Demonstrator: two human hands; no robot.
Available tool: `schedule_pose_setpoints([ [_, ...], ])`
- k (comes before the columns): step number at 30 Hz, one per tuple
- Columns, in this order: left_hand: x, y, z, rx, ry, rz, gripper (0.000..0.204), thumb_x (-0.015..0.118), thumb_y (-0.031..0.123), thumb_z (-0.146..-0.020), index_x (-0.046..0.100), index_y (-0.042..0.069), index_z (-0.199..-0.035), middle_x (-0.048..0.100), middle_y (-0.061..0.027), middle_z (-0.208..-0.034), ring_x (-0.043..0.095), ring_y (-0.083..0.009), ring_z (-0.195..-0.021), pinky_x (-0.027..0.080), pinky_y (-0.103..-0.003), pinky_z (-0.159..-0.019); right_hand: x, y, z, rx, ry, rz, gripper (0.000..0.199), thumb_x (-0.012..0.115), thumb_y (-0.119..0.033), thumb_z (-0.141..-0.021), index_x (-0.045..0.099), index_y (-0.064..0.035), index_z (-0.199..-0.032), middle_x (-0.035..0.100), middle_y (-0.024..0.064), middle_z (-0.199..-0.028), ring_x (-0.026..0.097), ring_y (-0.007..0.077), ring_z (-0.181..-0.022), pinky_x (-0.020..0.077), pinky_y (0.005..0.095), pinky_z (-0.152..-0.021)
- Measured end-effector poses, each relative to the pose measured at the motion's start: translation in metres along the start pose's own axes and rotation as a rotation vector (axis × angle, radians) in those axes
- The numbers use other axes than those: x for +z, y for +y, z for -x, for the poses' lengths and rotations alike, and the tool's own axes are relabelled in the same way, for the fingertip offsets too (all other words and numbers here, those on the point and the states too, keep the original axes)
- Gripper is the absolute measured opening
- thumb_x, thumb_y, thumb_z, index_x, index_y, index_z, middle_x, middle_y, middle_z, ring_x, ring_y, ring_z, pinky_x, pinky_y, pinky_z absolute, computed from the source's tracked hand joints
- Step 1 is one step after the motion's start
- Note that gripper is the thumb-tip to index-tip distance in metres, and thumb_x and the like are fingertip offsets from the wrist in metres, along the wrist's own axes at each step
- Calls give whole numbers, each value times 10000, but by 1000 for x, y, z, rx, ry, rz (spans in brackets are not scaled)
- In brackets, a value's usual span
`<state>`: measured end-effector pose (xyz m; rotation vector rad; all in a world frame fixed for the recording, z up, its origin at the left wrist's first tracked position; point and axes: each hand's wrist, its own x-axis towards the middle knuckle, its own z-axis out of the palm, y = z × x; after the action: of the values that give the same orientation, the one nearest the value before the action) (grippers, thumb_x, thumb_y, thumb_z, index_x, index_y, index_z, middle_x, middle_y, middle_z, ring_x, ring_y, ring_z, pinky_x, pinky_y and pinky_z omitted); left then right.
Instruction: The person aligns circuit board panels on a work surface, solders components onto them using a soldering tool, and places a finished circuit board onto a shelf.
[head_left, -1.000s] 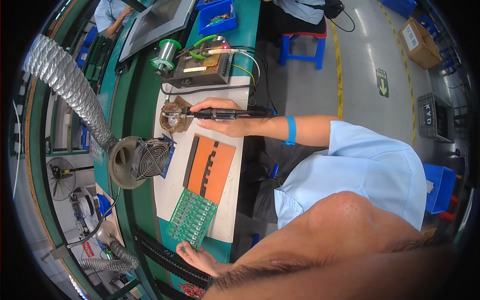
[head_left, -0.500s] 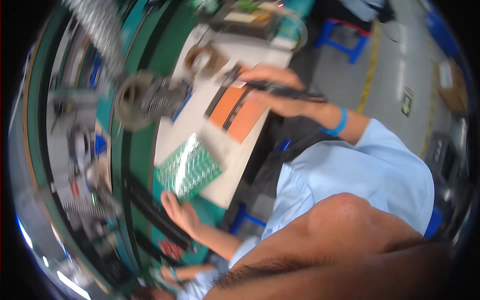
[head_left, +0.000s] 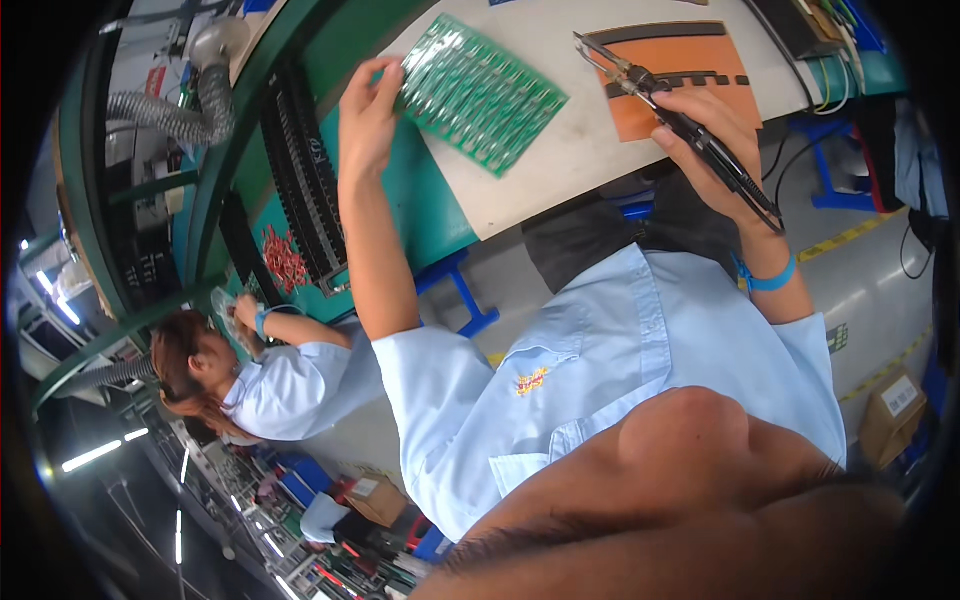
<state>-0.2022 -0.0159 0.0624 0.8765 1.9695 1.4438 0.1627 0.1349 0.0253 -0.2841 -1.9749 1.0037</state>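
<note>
My left hand (head_left: 368,120) pinches the left corner of a green circuit board panel (head_left: 485,95) between thumb and fingers. The panel bears rows of small shiny parts and lies over the pale work surface; whether it rests flat or is raised, I cannot tell. My right hand (head_left: 715,140) is closed around a black soldering iron (head_left: 712,150) with a metal fitting by its tip, pointing up and left. Beneath its tip lies an orange sheet (head_left: 628,118) with black strips, to the right of the panel.
Black slotted racks (head_left: 300,185) stand left of the pale work surface (head_left: 480,205), near a pile of red parts (head_left: 284,262). A co-worker (head_left: 290,375) handles a clear bag farther left. Cables (head_left: 824,85) hang at the right, and a flexible duct (head_left: 165,118) is at upper left.
The view has swung, bringing the co-worker into sight. My left hand keeps to the panel's edge, now gripping a corner. The iron in my right hand now points over the orange sheet.
</note>
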Motion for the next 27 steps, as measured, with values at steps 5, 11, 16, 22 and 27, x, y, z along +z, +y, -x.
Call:
schedule_pose_setpoints([
  [5, 36, 2, 1, 390, 111, -509, 247, 727, 221, -963, 731, 53, -1144, 684, -93, -1153, 601, -187, -1027, 454, -287, -851, -3, -3, 6, 16, -28, 89, 365, 798, -20, -851, 710, 18, -1203, 735, 118, -1047, 650, 197, -817, 532, 278, -779],
  [11, 77, 34, 11, 937, -196, -804, 382, 737, 170, -879, 688, 66, -1243, 659, -91, -1335, 572, -311, -1235, 381, -428, -1094, -7, -8, 6, 73, 24, 141, 374, 787, -11, -851, 704, 25, -1214, 733, 133, -1054, 647, 210, -832, 530, 288, -780],
  [16, 78, 56, 23, 615, -578, -688, 406, 642, 130, -906, 637, 36, -1300, 611, -125, -1400, 538, -342, -1288, 314, -514, -1132, -7, -20, 12, 124, -19, 93, 384, 788, -28, -849, 698, 38, -1216, 727, 141, -1046, 642, 217, -835, 520, 289, -775],
  [22, 87, 29, 24, 644, -594, -727, 413, 637, 142, -907, 637, 63, -1312, 590, -115, -1414, 524, -334, -1291, 289, -573, -1116, -15, -27, 20, 121, -53, 67, 397, 797, -56, -838, 698, 51, -1207, 719, 144, -1022, 631, 228, -824, 505, 290, -769],
  [27, 93, 6, 28, 800, -531, -828, 421, 645, 150, -903, 639, 85, -1319, 573, -109, -1423, 513, -321, -1288, 276, -625, -1098, -14, -36, 22, 218, -103, 49, 390, 789, -35, -813, 708, 50, -1185, 719, 139, -994, 618, 233, -813, 503, 307, -771],
])
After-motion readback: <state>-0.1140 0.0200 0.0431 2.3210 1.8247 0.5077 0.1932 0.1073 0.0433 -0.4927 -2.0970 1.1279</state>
